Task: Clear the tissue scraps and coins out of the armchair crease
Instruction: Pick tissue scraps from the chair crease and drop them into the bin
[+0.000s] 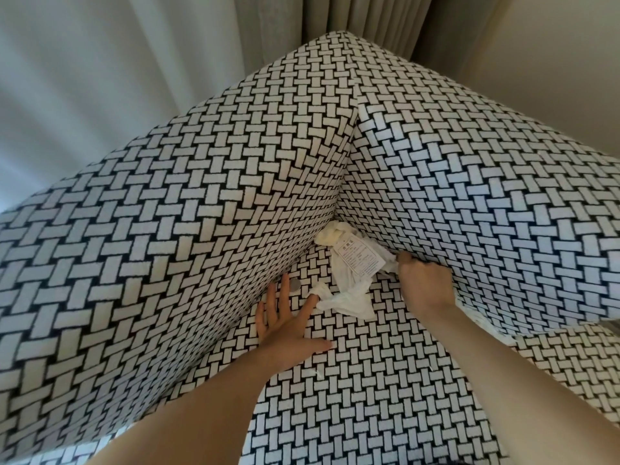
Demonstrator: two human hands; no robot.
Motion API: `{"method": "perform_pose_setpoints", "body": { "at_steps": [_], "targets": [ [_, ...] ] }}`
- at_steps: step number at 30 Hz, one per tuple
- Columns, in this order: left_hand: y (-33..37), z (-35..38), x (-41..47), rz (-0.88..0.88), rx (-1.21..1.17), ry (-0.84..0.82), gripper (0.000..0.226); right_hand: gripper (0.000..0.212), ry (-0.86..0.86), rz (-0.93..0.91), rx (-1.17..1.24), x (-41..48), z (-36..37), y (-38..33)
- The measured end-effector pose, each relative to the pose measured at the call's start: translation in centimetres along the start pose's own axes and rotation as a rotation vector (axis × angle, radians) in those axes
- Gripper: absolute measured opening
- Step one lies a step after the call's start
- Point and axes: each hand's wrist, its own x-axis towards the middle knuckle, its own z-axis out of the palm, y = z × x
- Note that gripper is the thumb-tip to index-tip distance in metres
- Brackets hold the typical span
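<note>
Centre frame: my left hand (pixel 288 325) lies flat and open on the black-and-white woven armchair seat (pixel 369 380), fingertips (pixel 285 279) beside a small round silver coin (pixel 295 284) — my right hand (pixel 424 283), right of centre, grips crumpled white tissue scraps (pixel 349 297) lying in the corner crease (pixel 335 209).

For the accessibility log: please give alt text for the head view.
A person's right hand pinches crumpled tissue scraps in the corner crease of a black-and-white woven-pattern armchair. The left hand lies flat on the seat beside a coin at the crease.
</note>
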Motion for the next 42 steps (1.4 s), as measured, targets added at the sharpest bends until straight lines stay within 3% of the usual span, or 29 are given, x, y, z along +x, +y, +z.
{"method": "perform_pose_setpoints", "body": {
  "at_steps": [6,10,13,16,19,22,25,29,34,38,42],
  "targets": [
    [0.1,0.0,0.0,-0.003,0.0,-0.002,0.097,0.018,0.15,0.021,0.045,-1.9,0.1,0.7],
    [0.0,0.0,0.0,0.005,-0.013,-0.001,0.098,0.037,0.317,-0.015,0.1,-3.2,-0.2,1.5],
    [-0.1,0.0,0.1,0.009,-0.021,-0.002,0.099,0.036,0.213,-0.035,0.032,-3.8,-1.1,1.5],
    [-0.1,0.2,0.2,0.002,-0.014,0.005,0.099,0.053,0.1,-0.059,0.084,-3.6,-2.2,1.4],
    [-0.1,0.1,0.2,0.002,-0.018,0.003,0.099,0.056,0.287,-0.041,0.224,-4.2,-3.9,0.8],
    [0.0,0.1,0.1,-0.002,-0.02,0.003,0.099,0.045,0.47,-0.138,0.403,-4.7,-3.4,-0.6],
    [-0.1,0.1,0.1,-0.006,-0.018,0.006,0.099,0.042,0.457,-0.238,0.48,-5.5,-1.6,-2.7],
    [-0.1,0.0,0.1,0.001,-0.023,0.014,0.099,0.054,0.377,-0.226,0.413,-6.5,1.1,-4.1],
    [-0.2,0.0,0.0,0.012,-0.055,0.028,0.099,0.023,0.417,-0.155,0.508,-7.5,2.5,-4.3],
    [-0.3,-0.4,-0.3,0.017,-0.105,0.012,0.095,0.014,0.382,-0.114,0.593,-9.3,2.6,-3.9],
    [-0.4,-0.9,-1.0,0.05,-0.292,0.092,0.057,0.009,0.292,-0.085,0.713,-11.1,3.0,-3.2]
  ]
}}
